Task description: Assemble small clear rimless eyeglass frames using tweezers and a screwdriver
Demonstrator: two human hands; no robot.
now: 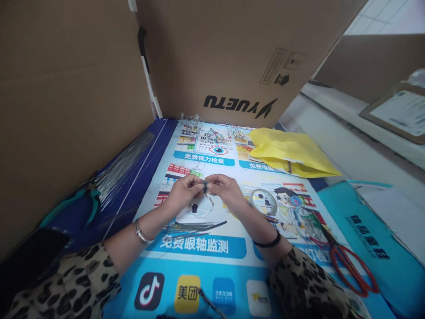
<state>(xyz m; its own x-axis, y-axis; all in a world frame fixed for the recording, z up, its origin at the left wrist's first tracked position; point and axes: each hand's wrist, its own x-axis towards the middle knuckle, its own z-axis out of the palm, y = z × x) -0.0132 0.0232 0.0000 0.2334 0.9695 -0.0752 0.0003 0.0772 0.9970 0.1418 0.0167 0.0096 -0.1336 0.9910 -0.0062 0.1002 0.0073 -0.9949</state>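
Over the printed poster (pixel 219 248), my left hand (pixel 184 193) and my right hand (pixel 226 190) meet, fingertips almost touching. Both pinch a small dark piece (pixel 205 187), whose exact kind I cannot make out between the fingers. Below it hangs a thin wire loop (pixel 211 207) with a few small pale beads near its top. Just under the hands lies a bundle of dark and silvery wire lengths (pixel 195 227). To the right of my right wrist rests a roll of clear tape (pixel 263 201).
Cut wires (pixel 124 161) and teal-handled pliers (pixel 91 199) lie left. A yellow bag (pixel 288 150) is at back right. Red-handled scissors (pixel 352 270) lie right, near tangled wire pieces (pixel 303 221) and a teal package (pixel 365 235). Cardboard walls (pixel 212 57) close off the back and left.
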